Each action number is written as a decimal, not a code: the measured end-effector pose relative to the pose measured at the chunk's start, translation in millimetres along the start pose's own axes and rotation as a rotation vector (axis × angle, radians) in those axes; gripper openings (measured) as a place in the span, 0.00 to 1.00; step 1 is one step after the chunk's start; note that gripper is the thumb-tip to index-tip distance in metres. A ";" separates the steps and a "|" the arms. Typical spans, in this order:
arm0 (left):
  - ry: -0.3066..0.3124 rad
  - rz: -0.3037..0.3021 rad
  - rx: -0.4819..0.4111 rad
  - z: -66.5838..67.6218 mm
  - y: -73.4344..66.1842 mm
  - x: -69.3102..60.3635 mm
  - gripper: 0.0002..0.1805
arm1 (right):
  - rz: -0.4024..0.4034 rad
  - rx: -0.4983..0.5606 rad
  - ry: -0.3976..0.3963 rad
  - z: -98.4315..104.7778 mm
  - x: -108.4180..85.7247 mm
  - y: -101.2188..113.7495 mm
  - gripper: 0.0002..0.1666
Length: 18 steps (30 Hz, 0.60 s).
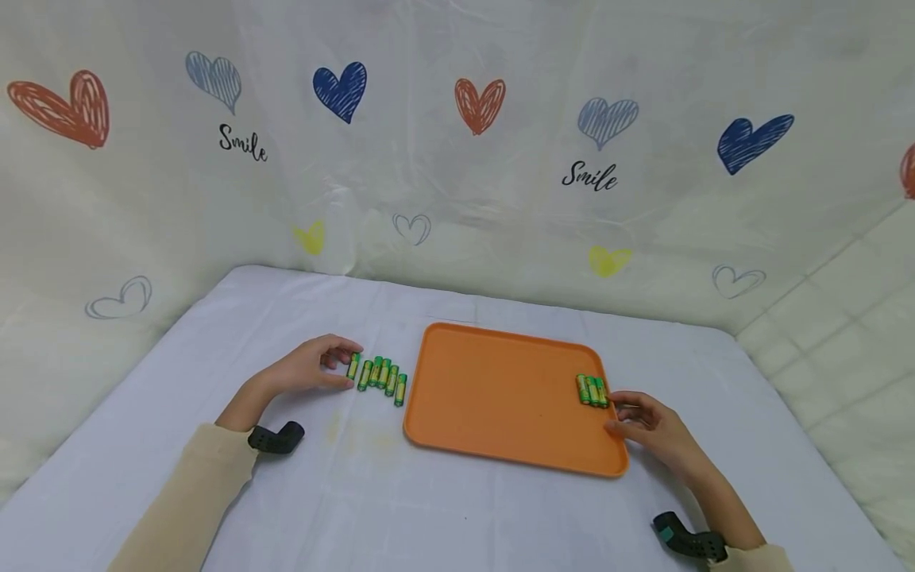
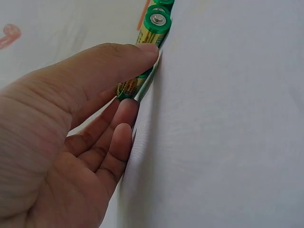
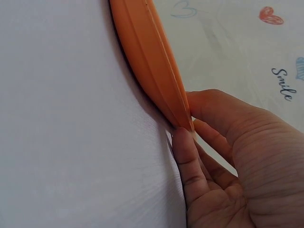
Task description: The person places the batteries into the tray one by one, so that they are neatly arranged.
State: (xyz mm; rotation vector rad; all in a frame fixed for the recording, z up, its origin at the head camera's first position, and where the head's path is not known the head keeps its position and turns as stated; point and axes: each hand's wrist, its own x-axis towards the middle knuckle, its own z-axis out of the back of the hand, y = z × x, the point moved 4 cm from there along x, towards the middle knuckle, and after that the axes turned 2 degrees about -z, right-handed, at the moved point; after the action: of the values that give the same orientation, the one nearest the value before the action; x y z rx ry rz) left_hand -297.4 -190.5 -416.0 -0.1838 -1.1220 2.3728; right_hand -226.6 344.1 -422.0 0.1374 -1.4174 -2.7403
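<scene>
In the head view my left hand (image 1: 316, 365) is at the left end of a row of several green-and-yellow batteries (image 1: 384, 373). Thumb and index finger pinch the leftmost battery (image 1: 353, 365) near its two ends; in the left wrist view the thumb partly covers a battery (image 2: 128, 89). An orange tray (image 1: 500, 397) lies right of the row, with three batteries (image 1: 592, 391) side by side at its right end. Beside that end is my right hand (image 1: 654, 429), thumb over the tray rim (image 3: 156, 61), index fingertip next to the nearest battery, fingers loosely bent.
A white cloth (image 1: 429, 508) covers the table. Behind it hangs a pale backdrop (image 1: 457, 183) printed with hearts and "Smile". A black band (image 1: 276, 438) is on the left wrist, another (image 1: 686, 540) on the right.
</scene>
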 end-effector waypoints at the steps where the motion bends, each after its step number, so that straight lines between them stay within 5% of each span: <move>1: -0.002 0.001 -0.004 0.3 0.0 -0.3 0.31 | 0.000 -0.001 0.000 0.0 0.5 -0.5 0.31; 18: -0.033 0.055 -0.060 2.1 -1.3 0.8 0.32 | -0.014 -0.025 -0.015 -0.1 2.2 -0.1 0.32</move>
State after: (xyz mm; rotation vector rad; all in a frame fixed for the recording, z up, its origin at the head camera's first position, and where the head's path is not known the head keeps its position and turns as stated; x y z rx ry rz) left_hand -298.2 -190.8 -413.5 -0.1993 -1.2192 2.3993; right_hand -228.8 343.9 -422.2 0.1260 -1.3897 -2.7749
